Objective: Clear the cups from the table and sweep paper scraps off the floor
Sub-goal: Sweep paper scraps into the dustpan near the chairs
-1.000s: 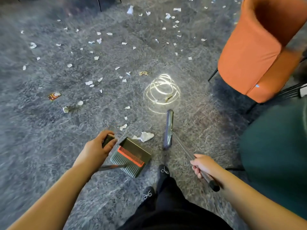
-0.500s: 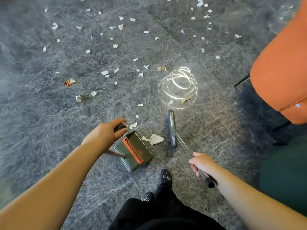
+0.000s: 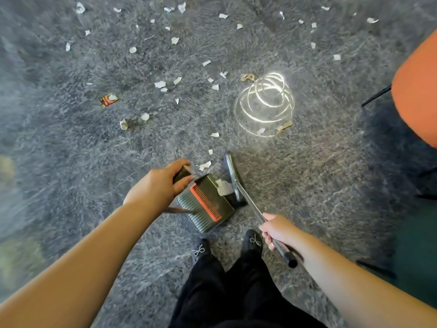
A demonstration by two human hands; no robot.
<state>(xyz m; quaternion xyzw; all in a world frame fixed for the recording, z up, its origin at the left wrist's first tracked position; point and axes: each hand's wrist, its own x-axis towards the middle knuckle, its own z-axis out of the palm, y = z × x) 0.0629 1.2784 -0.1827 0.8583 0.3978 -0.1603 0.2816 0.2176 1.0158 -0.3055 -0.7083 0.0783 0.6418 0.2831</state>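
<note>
My left hand (image 3: pixel 159 188) grips the dark handle of a grey-green dustpan (image 3: pixel 208 204) with an orange comb strip, resting on the grey carpet. My right hand (image 3: pixel 275 229) holds the metal handle of a broom (image 3: pixel 233 178), whose head presses against the pan's open mouth. A crumpled white paper scrap (image 3: pixel 224 187) lies at the pan's lip, right against the broom head. Several small white scraps (image 3: pixel 160 84) are scattered across the carpet farther ahead, with another one (image 3: pixel 204 165) just beyond the pan.
An orange chair (image 3: pixel 416 91) stands at the right edge, a dark green seat (image 3: pixel 416 245) below it. A red wrapper (image 3: pixel 108 100) lies to the left, brown scraps (image 3: pixel 247 77) near a bright ring-shaped light reflection (image 3: pixel 264 102). My two shoes (image 3: pixel 254 240) stand just behind the pan.
The broom head swept left and pushed the crumpled scrap from the carpet onto the dustpan's lip. The view shifted left, so the orange chair slid toward the right edge.
</note>
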